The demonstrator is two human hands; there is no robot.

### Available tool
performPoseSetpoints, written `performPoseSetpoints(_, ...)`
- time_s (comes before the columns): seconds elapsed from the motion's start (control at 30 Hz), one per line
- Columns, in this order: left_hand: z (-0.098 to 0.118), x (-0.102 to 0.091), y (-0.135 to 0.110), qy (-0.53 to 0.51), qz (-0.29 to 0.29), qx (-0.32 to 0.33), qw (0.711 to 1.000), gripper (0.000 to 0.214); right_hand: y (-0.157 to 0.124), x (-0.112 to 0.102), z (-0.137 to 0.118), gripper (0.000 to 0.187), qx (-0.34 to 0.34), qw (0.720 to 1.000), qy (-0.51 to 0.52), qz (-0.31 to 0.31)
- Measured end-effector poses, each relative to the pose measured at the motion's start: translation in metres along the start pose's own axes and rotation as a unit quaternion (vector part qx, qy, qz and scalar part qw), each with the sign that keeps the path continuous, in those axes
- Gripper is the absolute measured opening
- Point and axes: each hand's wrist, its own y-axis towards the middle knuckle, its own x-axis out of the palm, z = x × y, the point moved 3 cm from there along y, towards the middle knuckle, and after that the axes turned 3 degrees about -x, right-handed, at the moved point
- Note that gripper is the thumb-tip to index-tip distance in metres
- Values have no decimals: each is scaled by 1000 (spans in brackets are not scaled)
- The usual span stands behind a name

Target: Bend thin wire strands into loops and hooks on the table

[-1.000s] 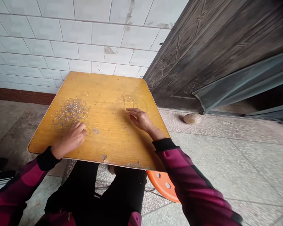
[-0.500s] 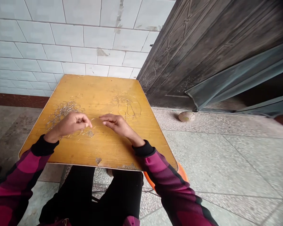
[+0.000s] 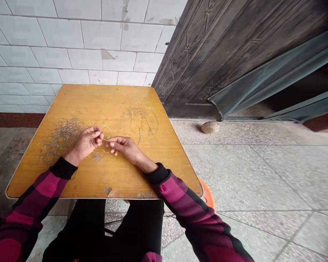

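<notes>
My left hand (image 3: 85, 142) pinches a thin wire ring (image 3: 106, 131) just above the wooden table (image 3: 104, 174). My right hand (image 3: 124, 146) is beside it, fingers curled and close to the ring; whether it grips the wire I cannot make out. A pile of several loose wire rings (image 3: 58, 137) lies to the left of my left hand. A smaller group of bent wire pieces (image 3: 139, 122) lies beyond my right hand.
A white tiled wall (image 3: 71, 43) stands behind the table and a dark metal door (image 3: 235, 54) to the right. A round stone (image 3: 210, 127) lies on the floor by the door. An orange stool (image 3: 207, 198) shows under the table's right corner.
My left hand left the ring pile with one ring pinched. My right hand came back from the bent pieces. Both hands met at the table's middle, and the view shifted right.
</notes>
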Motion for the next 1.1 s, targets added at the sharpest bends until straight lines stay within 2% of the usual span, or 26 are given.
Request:
performPoseSetpoints(0.1, -6, 0, 0, 13, 9, 4, 1000, 20, -1, 2, 1, 31, 8, 1000, 10, 1)
performPoseSetpoints(0.2, -9, 2, -3, 75, 21, 21, 997, 20, -1, 0, 2, 32, 18, 999, 22, 24)
performPoseSetpoints(0.27, -9, 2, -5, 154, 36, 39, 987, 21, 0, -2, 3, 34, 19, 998, 33, 47)
performPoseSetpoints(0.37, -11, 2, -8, 292, 53, 45, 954, 24, 1, -6, 3, 33, 10, 996, 44, 74)
performPoseSetpoints(0.43, -13, 2, -9, 347, 27, 31, 937, 26, 1, -8, 3, 30, 7, 996, 45, 80)
performPoseSetpoints(0.53, -18, 2, -11, 389, -62, -7, 919, 26, 1, -10, 2, 29, 10, 996, 33, 83)
performPoseSetpoints(0.6, -22, 2, -13, 435, -106, -28, 894, 29, 0, -11, 0, 30, 5, 996, 16, 89)
performPoseSetpoints(0.67, -24, 1, -15, 480, -123, -33, 868, 32, -1, -13, -3, 32, -4, 996, -5, 95)
performPoseSetpoints(0.73, -25, 0, -16, 507, -126, -21, 853, 26, -1, -15, -6, 33, -12, 995, -29, 95)
performPoseSetpoints(0.8, -23, 0, -16, 526, -111, -2, 843, 20, -2, -16, -7, 33, -23, 994, -61, 87)
performPoseSetpoints(0.93, -11, 0, -17, 551, -98, 28, 828, 37, -4, -15, -6, 31, -53, 986, -154, 33)
performPoseSetpoints(1.1, 13, -9, -20, 571, -70, 45, 817, 36, -9, -15, -10, 28, -85, 955, -285, -16)
